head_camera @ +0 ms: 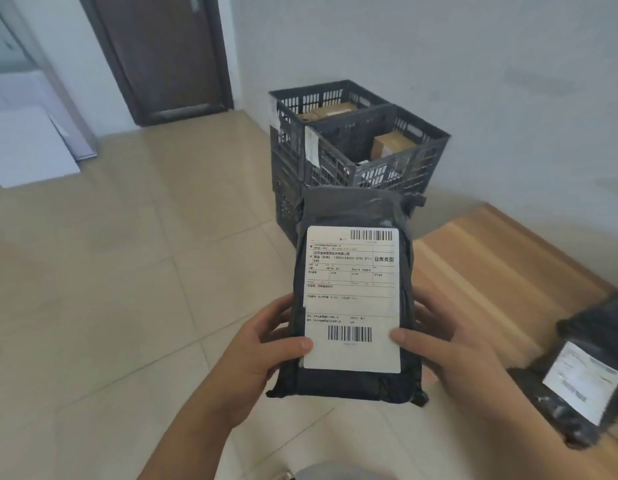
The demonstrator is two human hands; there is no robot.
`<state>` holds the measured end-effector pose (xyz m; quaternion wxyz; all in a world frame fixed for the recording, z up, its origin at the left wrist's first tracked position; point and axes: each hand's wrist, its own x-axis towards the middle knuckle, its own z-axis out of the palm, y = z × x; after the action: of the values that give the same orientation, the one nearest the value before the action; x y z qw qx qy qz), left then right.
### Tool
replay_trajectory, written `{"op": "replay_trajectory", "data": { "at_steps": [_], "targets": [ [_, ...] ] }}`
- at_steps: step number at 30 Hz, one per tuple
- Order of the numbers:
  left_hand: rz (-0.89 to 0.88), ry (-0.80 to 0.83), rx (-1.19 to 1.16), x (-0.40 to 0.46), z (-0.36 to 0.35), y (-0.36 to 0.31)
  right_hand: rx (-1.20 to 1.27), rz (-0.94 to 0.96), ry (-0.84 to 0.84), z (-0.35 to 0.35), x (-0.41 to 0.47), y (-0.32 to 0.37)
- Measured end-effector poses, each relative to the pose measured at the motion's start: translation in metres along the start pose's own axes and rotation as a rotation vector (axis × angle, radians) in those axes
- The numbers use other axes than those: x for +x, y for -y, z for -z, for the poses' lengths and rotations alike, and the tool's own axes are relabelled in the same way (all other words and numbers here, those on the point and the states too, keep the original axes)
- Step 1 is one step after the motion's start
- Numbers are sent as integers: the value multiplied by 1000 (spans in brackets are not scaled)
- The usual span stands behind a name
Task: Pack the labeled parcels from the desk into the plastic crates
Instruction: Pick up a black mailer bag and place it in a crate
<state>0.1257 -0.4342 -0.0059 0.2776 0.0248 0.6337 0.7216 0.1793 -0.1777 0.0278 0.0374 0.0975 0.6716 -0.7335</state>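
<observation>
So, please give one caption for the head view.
Both hands hold a labeled parcel before two crates.

Black poly-bag parcel (356,216): upright, held up above the floor, white shipping label (351,299) facing the camera, barcodes at top and bottom; bag ends crumpled. Second black parcel (591,372): lies flat on the wooden worktop (491,258) at right, white label up, partly cut off by the frame edge. Dark slatted plastic crates (380,157): stacked on the floor in the wall corner, two open at top. Each holds what appears to be a brown cardboard box (392,143); contents lower down cannot be made out.
</observation>
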Motion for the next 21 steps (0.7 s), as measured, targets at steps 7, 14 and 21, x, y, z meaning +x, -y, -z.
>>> {"op": "replay_trajectory", "data": {
  "at_steps": [7,14,21],
  "targets": [
    [-3,-70,-35,-15,65,11,-9,-12,46,-66,24,-14],
    [24,-111,-84,3,101,14,-53,-55,93,-93,69,-14],
    [69,-188,-84,63,140,-4,-60,-195,161,-107,166,-18]
  ]
}}
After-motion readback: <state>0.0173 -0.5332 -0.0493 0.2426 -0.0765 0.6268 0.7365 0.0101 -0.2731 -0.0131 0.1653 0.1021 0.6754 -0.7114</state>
